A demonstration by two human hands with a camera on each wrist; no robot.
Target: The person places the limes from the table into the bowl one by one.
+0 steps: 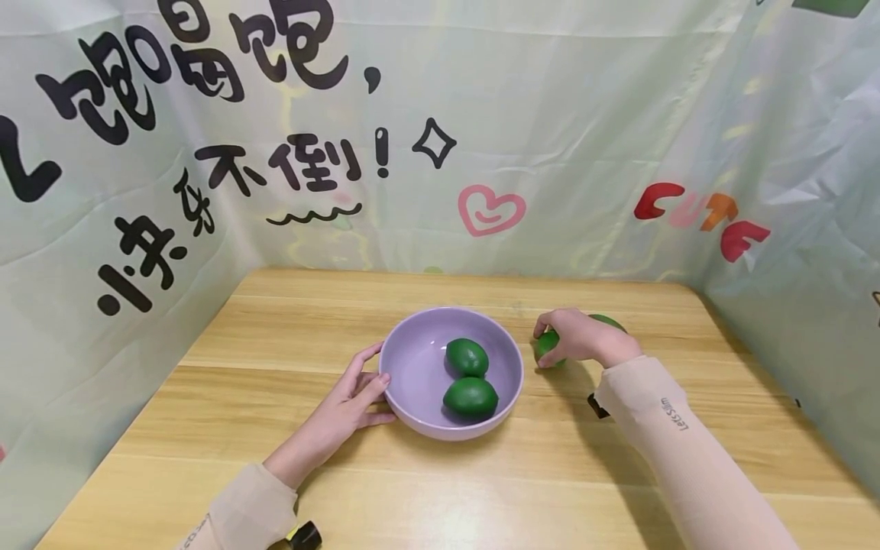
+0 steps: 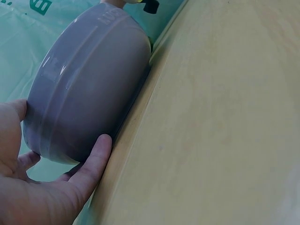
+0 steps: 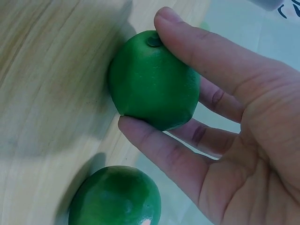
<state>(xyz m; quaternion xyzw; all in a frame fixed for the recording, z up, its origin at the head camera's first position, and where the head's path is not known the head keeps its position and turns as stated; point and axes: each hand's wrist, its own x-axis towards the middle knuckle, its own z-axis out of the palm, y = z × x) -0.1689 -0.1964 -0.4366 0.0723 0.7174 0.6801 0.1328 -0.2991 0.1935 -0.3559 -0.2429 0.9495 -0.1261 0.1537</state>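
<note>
The lilac bowl [image 1: 412, 397] stands on the table, with two dark green limes [image 1: 467, 357] inside on its right half. My left hand [image 1: 351, 397] holds the bowl at its left side, thumb at the rim and fingers spread along the outer wall; the left wrist view shows fingertips low on the bowl [image 2: 89, 89]. To the right of the bowl, my right hand [image 1: 584, 336] grips another green lime [image 3: 152, 82] between thumb and fingers, close over the table. One more lime [image 3: 117, 199] lies beside it, mostly covered by the right hand in the head view.
The wooden table [image 1: 289, 321] runs back to a pale printed curtain [image 1: 577, 137], which also hangs along both sides. Black wrist straps [image 1: 305, 536] show near each sleeve.
</note>
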